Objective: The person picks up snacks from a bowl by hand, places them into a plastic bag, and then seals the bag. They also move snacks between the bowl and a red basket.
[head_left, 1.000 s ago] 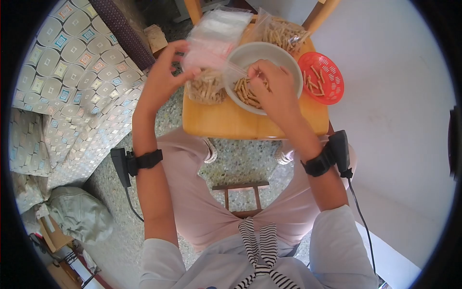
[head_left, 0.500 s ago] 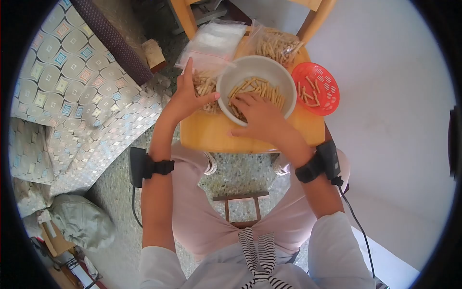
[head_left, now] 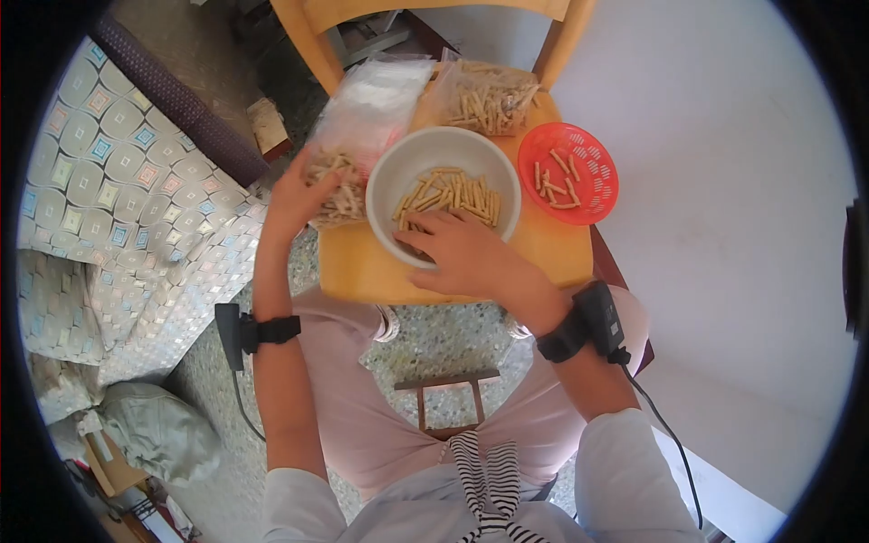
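My left hand [head_left: 292,197] lies against the left side of a clear plastic bag of short, tan, root-like sticks [head_left: 342,201]; its thumb and fingers are apart, with the thumb over the bag. In a pale grey bowl [head_left: 381,185], more of these tan sticks [head_left: 466,193] lie in a loose layer. My right hand [head_left: 457,252] reaches over the bowl's near rim, fingers spread and bent onto the sticks. Whether a stick is under those fingertips is hidden. To the right, a red plastic basket [head_left: 599,185] has several sticks in it.
Everything stands on a wooden chair seat [head_left: 362,271]. Behind the bowl are a stack of clear plastic bags [head_left: 376,100] and another filled bag [head_left: 489,101]. A white wall [head_left: 706,208] is close on the right; patterned cloth [head_left: 136,217] hangs on the left.
My left hand has come down and left from beside the bowl's rim onto the bag. My right hand stays over the sticks in the bowl. The whole view has shifted slightly.
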`<state>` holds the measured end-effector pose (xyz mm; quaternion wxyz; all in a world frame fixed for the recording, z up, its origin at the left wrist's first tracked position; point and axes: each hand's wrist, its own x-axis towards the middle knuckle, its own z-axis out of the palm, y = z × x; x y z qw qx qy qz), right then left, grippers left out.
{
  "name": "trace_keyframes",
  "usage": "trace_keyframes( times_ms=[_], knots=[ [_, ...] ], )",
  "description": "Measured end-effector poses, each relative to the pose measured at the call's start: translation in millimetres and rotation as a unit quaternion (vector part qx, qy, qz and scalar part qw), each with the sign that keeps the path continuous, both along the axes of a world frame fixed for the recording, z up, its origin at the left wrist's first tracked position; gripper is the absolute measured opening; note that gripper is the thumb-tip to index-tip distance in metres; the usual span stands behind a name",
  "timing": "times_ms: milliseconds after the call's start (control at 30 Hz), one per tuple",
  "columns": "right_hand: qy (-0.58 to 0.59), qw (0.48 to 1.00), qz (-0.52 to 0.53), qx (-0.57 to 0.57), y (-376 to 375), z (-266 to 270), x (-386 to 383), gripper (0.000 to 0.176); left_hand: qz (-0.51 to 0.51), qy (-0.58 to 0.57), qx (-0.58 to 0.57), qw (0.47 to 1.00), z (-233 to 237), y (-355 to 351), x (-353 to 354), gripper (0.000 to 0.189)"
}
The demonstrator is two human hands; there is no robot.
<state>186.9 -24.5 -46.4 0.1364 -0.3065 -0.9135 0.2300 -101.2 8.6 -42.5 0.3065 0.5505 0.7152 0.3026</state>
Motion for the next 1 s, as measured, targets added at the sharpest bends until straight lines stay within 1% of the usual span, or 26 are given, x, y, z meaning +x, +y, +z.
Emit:
trace_keyframes(
  times_ms=[33,67,100,133,167,200,267,300,367,400,467,500,567,600,633,667,700,733,767,833,867,933,967,1000],
  knots=[
    [0.033,0.999,0.004,-0.020,2.4,7.0,0.4,0.049,-0.003,0.000,0.001,1.000,0.8,-0.5,-3.9,0.080],
    [0.066,0.997,0.009,-0.040,5.6,14.0,1.3,0.043,0.021,-0.045,0.036,0.998,5.3,-1.8,-6.6,0.074],
    [0.067,0.997,0.007,-0.039,9.4,20.4,3.0,0.043,0.045,-0.090,0.071,0.992,9.5,-3.2,-9.1,0.068],
    [0.103,0.994,-0.033,-0.034,14.8,26.4,4.5,0.041,0.044,-0.090,0.072,0.992,13.0,-4.1,-11.5,0.068],
    [0.139,0.987,-0.074,-0.028,21.4,29.6,5.9,0.040,0.058,-0.109,0.076,0.989,15.7,-4.8,-14.5,0.063],
    [0.139,0.987,-0.074,-0.027,30.2,29.6,9.2,0.040,0.071,-0.129,0.080,0.986,16.5,-4.9,-18.0,0.058],
    [0.176,0.967,-0.168,0.079,49.2,28.1,21.4,0.040,0.072,-0.127,0.087,0.985,17.7,-3.7,-17.9,0.059],
    [0.176,0.966,-0.170,0.081,57.3,28.0,27.9,0.040,0.078,-0.145,0.096,0.982,20.8,-4.4,-13.4,0.059],
    [0.171,0.946,-0.256,0.103,68.3,26.3,38.8,0.041,0.084,-0.163,0.109,0.977,26.2,-5.9,-5.9,0.059],
    [0.171,0.946,-0.256,0.106,69.0,23.1,41.6,0.041,0.097,-0.167,0.115,0.975,28.7,-5.9,-2.2,0.059],
    [0.131,0.941,-0.294,0.104,68.8,18.1,44.8,0.042,0.107,-0.173,0.126,0.971,34.2,-2.4,4.3,0.059],
    [0.130,0.941,-0.295,0.106,66.3,15.6,44.1,0.042,0.113,-0.165,0.137,0.970,36.7,-1.4,6.7,0.060],
    [0.096,0.963,-0.244,0.053,60.3,10.5,38.9,0.043,0.119,-0.156,0.150,0.969,39.1,0.6,13.2,0.061],
    [0.098,0.963,-0.244,0.054,59.4,9.8,35.8,0.043,0.099,-0.164,0.190,0.963,39.7,1.0,17.7,0.062],
    [0.095,0.958,-0.253,0.090,59.3,9.5,32.4,0.045,0.079,-0.170,0.230,0.955,40.6,1.1,20.0,0.063],
    [0.092,0.952,-0.262,0.127,59.6,9.1,29.3,0.046,0.078,-0.168,0.234,0.955,40.0,1.0,20.8,0.063],
    [0.094,0.951,-0.262,0.133,59.3,7.7,28.2,0.046,0.058,-0.152,0.273,0.948,38.6,2.2,25.6,0.064],
    [0.064,0.956,-0.264,0.110,58.4,5.8,28.1,0.049,0.038,-0.141,0.312,0.939,36.1,6.6,32.3,0.065],
    [0.035,0.959,-0.270,0.082,54.6,4.6,27.5,0.052,0.035,-0.144,0.316,0.937,39.5,11.5,40.3,0.065],
    [0.017,0.961,-0.259,0.093,39.1,6.2,19.9,0.055,-0.046,-0.100,0.281,0.953,57.0,16.1,54.0,0.070],
    [-0.002,0.965,-0.244,0.100,33.2,6.3,15.3,0.058,-0.047,-0.096,0.281,0.954,71.8,18.7,65.0,0.070],
    [0.007,0.962,-0.256,0.090,31.1,1.4,10.8,0.060,-0.145,-0.020,0.210,0.967,100.5,35.6,96.6,0.078],
    [0.011,0.960,-0.266,0.082,30.0,-1.4,9.7,0.061,-0.145,-0.018,0.209,0.967,103.7,48.3,109.3,0.078],
    [0.013,0.961,-0.266,0.081,27.3,-3.5,8.7,0.061,-0.201,0.051,0.234,0.950,106.8,63.2,121.2,0.078]
  ],
)
